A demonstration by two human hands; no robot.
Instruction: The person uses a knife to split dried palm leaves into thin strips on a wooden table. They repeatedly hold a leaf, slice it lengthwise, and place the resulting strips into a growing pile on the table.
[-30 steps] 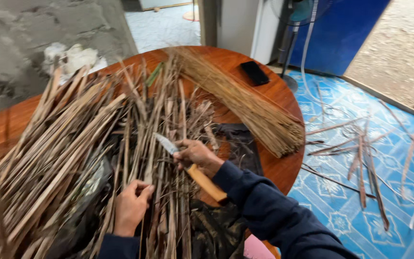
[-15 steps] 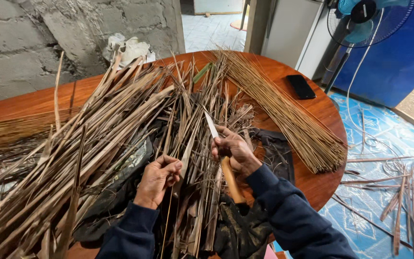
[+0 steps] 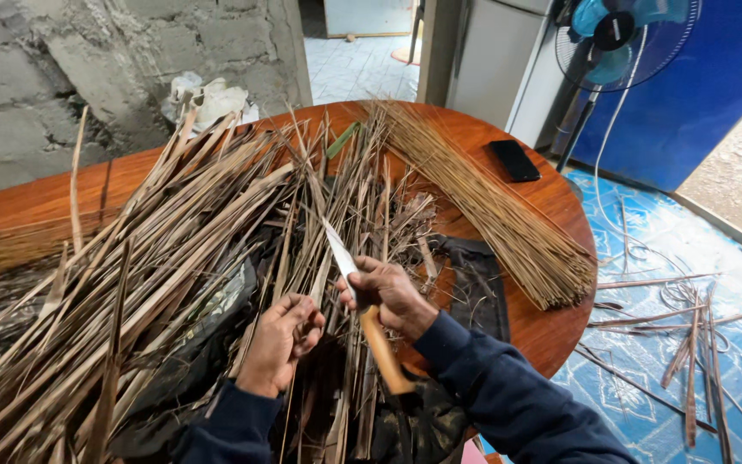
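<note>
My right hand [image 3: 392, 296] grips a knife [image 3: 362, 301] with a wooden handle, its blade pointing up and away over a big heap of dried palm leaf strips [image 3: 156, 258] on a round wooden table [image 3: 551, 331]. My left hand [image 3: 281, 339] is closed on a thin leaf strip [image 3: 324, 215] just left of the knife; the strip runs up past the blade. Both arms wear dark blue sleeves.
A bundle of thin stripped ribs [image 3: 491, 206] lies fanned on the table's right side beside a black phone [image 3: 514, 160]. Dark cloth [image 3: 478, 283] lies under the leaves. A blue fan [image 3: 616, 39] stands behind. Leaf scraps [image 3: 689, 344] litter the blue tiled floor; a grey block wall [image 3: 88, 60] is at left.
The view has swung right and closer. My hands stay together at the heap's near edge, knife blade still against the strip held by my left hand.
</note>
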